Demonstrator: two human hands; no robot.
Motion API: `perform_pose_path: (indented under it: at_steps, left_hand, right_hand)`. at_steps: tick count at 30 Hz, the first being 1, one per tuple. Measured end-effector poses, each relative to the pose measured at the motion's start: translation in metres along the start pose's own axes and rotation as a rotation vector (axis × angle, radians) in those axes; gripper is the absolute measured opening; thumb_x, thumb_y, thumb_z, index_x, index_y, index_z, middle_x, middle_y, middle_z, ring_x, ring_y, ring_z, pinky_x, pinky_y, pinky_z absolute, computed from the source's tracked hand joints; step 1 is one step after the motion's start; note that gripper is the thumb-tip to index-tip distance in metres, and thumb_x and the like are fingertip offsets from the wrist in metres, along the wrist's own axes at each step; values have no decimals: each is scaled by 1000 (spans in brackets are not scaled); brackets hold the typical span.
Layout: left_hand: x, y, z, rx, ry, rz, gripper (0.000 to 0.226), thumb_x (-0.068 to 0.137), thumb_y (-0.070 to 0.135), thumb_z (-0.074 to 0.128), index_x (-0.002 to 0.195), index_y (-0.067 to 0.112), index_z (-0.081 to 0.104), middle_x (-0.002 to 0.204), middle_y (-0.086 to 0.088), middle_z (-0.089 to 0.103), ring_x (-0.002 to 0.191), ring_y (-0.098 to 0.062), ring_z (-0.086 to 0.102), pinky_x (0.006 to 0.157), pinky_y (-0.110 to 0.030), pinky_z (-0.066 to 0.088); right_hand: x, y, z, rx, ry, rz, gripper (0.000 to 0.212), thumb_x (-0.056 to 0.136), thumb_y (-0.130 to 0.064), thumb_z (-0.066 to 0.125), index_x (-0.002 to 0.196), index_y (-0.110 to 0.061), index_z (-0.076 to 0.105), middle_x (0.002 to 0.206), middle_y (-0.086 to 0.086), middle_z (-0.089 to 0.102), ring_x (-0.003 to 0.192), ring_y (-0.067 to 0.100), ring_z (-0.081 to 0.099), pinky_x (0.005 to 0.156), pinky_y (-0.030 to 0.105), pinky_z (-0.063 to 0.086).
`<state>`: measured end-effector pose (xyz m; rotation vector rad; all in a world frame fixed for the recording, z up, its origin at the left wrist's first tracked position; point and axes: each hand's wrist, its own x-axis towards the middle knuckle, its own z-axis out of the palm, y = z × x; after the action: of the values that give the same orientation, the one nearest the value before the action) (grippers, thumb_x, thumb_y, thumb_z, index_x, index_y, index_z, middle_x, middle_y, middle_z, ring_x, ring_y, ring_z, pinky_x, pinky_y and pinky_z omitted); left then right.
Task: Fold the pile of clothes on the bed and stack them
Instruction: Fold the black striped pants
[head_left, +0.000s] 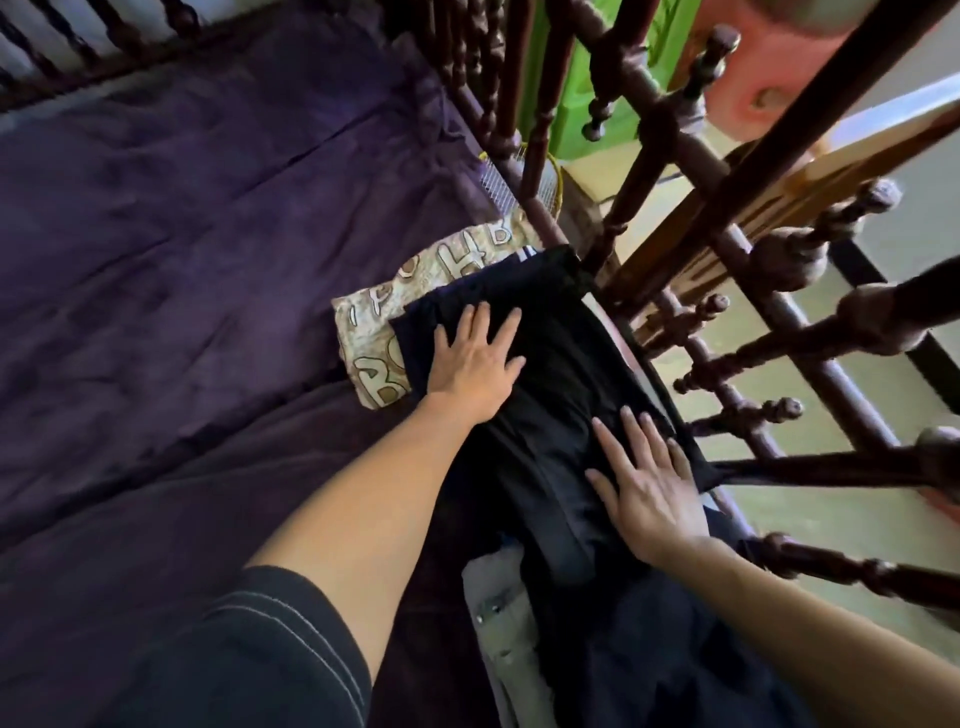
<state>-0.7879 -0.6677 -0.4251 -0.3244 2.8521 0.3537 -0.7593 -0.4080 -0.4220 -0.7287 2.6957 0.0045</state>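
Note:
A black garment (550, 364) lies spread along the bed's right edge, partly over a beige folded cloth with brown lettering (395, 312). My left hand (475, 364) rests flat on the garment's far left part, fingers apart. My right hand (649, 483) presses flat on its near right part, fingers spread. Closer to me, more dark clothing (649, 649) and a grey piece with snap buttons (498, 613) lie in a heap beneath the black garment's near end.
The bed is covered with a wrinkled purple sheet (208, 260). A dark turned-wood railing (727, 312) runs along the right edge, close to my right hand. A comb (493, 179) lies by the rail. Beyond the rail are a green object (597, 78) and pale floor.

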Motion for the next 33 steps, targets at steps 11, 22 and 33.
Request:
perform_pose_path:
  at_steps: [11, 22, 33]
  left_hand:
    - [-154, 4, -47, -101, -72, -200, 31, 96, 27, 45, 122, 14, 54, 122, -9, 54, 110, -31, 54, 88, -42, 43]
    - [-458, 12, -30, -127, -33, -550, 30, 94, 33, 49, 121, 23, 55, 121, -2, 60, 111, -25, 57, 83, -34, 45]
    - [-758, -60, -125, -44, 307, -964, 25, 93, 33, 49, 113, 21, 59, 113, -6, 64, 104, -28, 60, 80, -35, 47]
  right_hand:
    - [-47, -5, -56, -48, -163, -30, 48, 95, -48, 43, 136, -24, 42, 129, 3, 50, 121, 26, 47, 92, 37, 46]
    - [-175, -114, -70, -86, -205, -475, 31, 91, -40, 47, 115, -25, 60, 117, 5, 64, 107, 28, 60, 83, 35, 47]
    - [-344, -375, -159, -58, 72, -1057, 25, 91, -41, 49, 107, -29, 64, 110, 5, 67, 102, 30, 61, 80, 35, 47]
